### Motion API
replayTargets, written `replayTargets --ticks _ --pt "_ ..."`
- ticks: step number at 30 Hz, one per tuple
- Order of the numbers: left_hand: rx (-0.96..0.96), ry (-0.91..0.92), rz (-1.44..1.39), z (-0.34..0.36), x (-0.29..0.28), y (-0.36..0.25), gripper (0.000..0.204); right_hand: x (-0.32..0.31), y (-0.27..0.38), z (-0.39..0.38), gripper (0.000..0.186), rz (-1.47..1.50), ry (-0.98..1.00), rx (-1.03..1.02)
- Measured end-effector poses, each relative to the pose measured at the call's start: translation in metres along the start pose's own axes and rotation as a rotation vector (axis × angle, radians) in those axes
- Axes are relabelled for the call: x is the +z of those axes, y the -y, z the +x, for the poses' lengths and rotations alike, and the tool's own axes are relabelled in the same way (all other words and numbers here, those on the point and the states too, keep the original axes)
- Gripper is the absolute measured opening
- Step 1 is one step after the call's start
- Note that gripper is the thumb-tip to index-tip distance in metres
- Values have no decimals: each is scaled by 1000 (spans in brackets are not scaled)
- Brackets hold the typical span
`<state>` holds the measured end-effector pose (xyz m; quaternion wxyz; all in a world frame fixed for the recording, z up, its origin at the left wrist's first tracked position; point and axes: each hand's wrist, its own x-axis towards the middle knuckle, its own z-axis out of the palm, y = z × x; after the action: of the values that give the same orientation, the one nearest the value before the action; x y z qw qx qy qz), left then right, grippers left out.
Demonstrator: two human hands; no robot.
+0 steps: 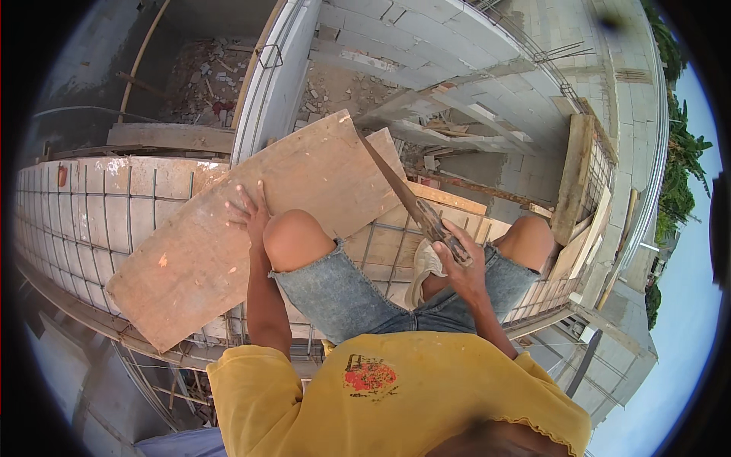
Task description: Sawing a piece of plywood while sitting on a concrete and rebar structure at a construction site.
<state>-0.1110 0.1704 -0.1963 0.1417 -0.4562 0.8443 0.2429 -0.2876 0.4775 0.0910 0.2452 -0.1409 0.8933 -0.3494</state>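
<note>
Site: open construction work, with grey block walls [396,34] across the top of the frame, rubble [205,87] on the floor at upper left, green foliage [685,152] and blue sky [674,358] along the right.
Support: pale formwork surface crossed by a rebar grid [99,194], running from the left edge through mid-frame to the right.
Board: flat brown wooden board [190,251], lying slantwise over the grid from lower left to upper centre.
Saw: handsaw [402,189], slanting from the right hand toward the upper centre; blade overlaps the board's upper-right end. Depth of any cut: cannot tell.
Left hand: left hand [250,215] laid on the board left of centre, fingers spread wide, gripping nothing.
Right hand: right hand [463,263] right of centre, closed around the saw's handle.
Wearer: yellow shirt [426,381] at bottom centre, denim shorts [327,293] above it, knees apart; left knee overlaps the board in view, contact unclear. Pale shoe [424,266] visible between the legs.
</note>
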Motion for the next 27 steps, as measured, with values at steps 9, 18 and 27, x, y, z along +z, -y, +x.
replayTargets --ticks 9,18,27 --pt "-19 61 -3 0 -26 -10 129 -18 -13 19 47 123 88 90" --pt "-36 124 46 3 -29 -14 132 -18 -28 17 48 175 86 98" --pt "-62 137 151 6 -22 -14 132 -19 -39 8 48 257 20 46"
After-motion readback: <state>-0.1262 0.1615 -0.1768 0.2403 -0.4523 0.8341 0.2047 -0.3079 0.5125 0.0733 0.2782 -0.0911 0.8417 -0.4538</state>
